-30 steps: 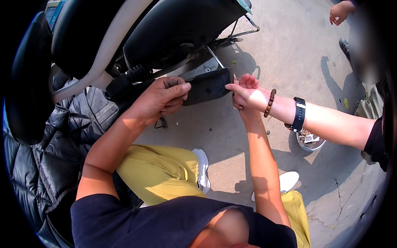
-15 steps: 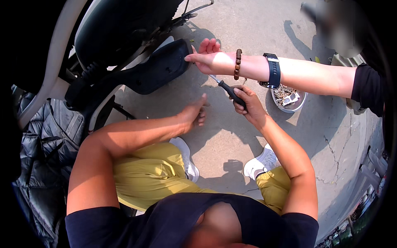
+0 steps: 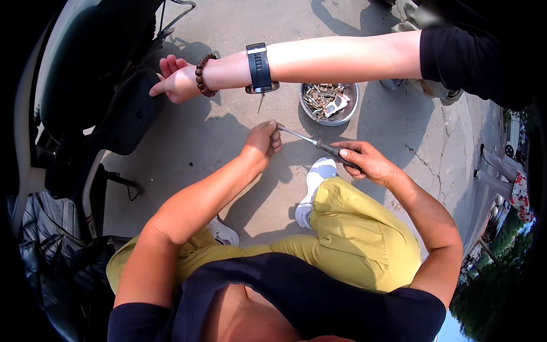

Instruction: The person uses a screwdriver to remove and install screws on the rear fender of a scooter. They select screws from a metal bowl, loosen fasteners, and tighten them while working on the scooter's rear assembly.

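My right hand (image 3: 370, 162) is wrapped round the black handle of a screwdriver (image 3: 336, 157), whose metal shaft points left. At the shaft's end, my left hand (image 3: 263, 142) is closed, fingers and thumb pressed together by the tip; whatever it pinches is too small or hidden to make out. Beyond both hands, another person's arm (image 3: 342, 57), with a dark watch (image 3: 260, 67) and a brown bead bracelet (image 3: 205, 75), reaches across from the right. That person's hand (image 3: 178, 82) is at the black part (image 3: 131, 114) of a vehicle, fingers partly curled.
A metal bowl (image 3: 348, 115) full of small metal pieces stands on the concrete ground (image 3: 222, 122), past my right hand. The vehicle's white frame (image 3: 25, 142) and dark quilted cover (image 3: 54, 228) fill the left side. My white shoes (image 3: 319, 179) are below my hands.
The view has turned right and my body has shifted. My left hand has closed and come to the screwdriver's tip. The screwdriver is away from the vehicle part; the other person's hand stays there.
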Motion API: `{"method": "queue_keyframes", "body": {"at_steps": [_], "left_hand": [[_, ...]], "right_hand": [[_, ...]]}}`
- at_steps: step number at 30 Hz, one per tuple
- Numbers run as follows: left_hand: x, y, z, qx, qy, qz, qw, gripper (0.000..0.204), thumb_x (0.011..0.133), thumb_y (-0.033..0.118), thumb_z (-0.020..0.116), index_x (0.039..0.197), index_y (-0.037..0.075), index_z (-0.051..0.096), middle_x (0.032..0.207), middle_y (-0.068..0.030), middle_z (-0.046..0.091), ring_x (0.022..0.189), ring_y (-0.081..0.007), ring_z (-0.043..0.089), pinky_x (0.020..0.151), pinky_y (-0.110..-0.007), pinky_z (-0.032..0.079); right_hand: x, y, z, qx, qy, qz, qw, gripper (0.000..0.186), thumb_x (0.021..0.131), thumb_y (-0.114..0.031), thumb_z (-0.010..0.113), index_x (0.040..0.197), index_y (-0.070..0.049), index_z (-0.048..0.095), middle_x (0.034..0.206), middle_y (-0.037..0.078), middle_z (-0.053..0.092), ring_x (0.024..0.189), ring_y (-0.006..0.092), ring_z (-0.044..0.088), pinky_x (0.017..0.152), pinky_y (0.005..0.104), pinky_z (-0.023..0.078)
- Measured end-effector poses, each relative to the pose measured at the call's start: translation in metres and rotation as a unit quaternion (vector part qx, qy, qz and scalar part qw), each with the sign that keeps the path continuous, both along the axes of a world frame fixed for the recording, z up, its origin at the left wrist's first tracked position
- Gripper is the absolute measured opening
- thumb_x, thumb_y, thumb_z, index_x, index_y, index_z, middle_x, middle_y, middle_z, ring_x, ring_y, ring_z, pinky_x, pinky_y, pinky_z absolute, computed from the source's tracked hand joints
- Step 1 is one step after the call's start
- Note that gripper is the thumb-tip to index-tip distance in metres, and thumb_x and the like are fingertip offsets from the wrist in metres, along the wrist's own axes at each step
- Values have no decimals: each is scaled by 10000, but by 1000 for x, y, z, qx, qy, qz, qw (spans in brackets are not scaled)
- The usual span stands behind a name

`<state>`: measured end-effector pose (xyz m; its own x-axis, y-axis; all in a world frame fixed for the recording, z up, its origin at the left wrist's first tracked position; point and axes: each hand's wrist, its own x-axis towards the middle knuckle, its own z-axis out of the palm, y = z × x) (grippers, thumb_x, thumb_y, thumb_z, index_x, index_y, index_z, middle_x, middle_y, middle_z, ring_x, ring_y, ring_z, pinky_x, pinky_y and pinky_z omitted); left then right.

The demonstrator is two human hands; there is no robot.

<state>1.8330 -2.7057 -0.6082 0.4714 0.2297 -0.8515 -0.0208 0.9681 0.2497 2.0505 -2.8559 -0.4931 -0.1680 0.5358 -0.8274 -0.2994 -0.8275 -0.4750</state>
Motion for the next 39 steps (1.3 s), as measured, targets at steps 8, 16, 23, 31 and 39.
{"method": "queue_keyframes", "body": {"at_steps": [8,16,23,31,39], "left_hand": [[-115,96,-36,55,162,166,971,240,984,280,465,865,72,473,606,22,320,522,-105,293,473,-271,267],[3,5,3,152,101,-173,968,264,950,287,545,884,32,555,581,48,344,482,-70,301,452,-241,265],[74,-20,16,248,51,-222,942,347,946,304,555,1076,-16,588,597,42,392,492,-56,318,461,-251,287],[26,-4,-9,65,-38,-100,992,405,1015,318,363,1119,-19,560,758,-65,596,707,-162,579,689,-292,497],[16,-15,-19,-6,-81,-1,997,362,989,276,447,1151,-34,539,943,-122,637,877,-214,625,816,-321,522]], "right_hand": [[47,-22,-82,47,79,-38,995,539,893,-239,614,1301,34,390,920,73,543,627,121,503,566,248,418],[78,66,-112,36,-272,196,942,386,835,-215,652,1138,7,564,1029,149,600,938,214,583,789,326,465],[60,116,-207,256,-516,145,805,395,864,-244,578,1182,-10,560,1189,230,573,1138,384,517,934,434,405],[30,125,-198,204,-638,151,727,336,856,-178,558,1168,-56,577,1173,212,585,1098,394,543,890,480,442],[57,111,-184,202,-466,74,858,318,752,-99,699,1051,-29,617,928,114,653,834,247,614,709,362,493]]}}
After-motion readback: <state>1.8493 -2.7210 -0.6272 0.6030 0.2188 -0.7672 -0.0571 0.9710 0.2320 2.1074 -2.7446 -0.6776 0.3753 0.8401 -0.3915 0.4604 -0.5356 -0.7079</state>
